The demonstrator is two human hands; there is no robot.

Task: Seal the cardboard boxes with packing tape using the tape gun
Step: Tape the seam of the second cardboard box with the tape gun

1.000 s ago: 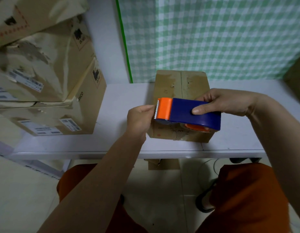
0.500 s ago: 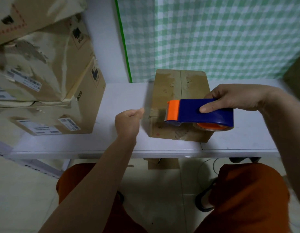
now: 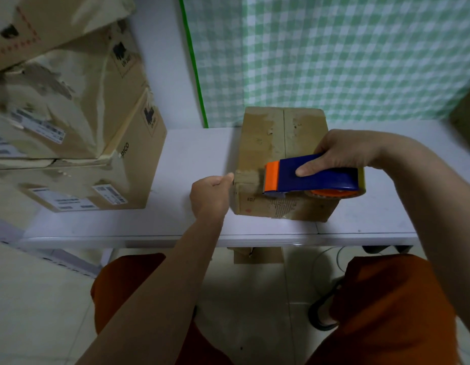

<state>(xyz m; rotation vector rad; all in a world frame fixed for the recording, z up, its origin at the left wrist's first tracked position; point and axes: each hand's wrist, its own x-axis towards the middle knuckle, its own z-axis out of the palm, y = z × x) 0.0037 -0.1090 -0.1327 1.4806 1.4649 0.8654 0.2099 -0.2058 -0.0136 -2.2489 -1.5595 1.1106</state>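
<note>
Both hands worked one box [image 3: 270,138] at the table's [image 3: 186,159] twelve o'clock: the left hand [image 3: 210,193] pinched the tape end at its nine o'clock edge as anchor, while the right hand [image 3: 344,151] gripped the gun [image 3: 311,175], dragging toward three.

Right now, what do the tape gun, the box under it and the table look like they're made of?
Tape gun: seemingly hard plastic, glossy blue body with an orange front, smooth sheen. Box: brown cardboard, matte, scuffed and torn in spots, with a shiny strip that looks like clear tape. Table: smooth white surface, possibly laminate or painted board; I cannot tell which.
</note>
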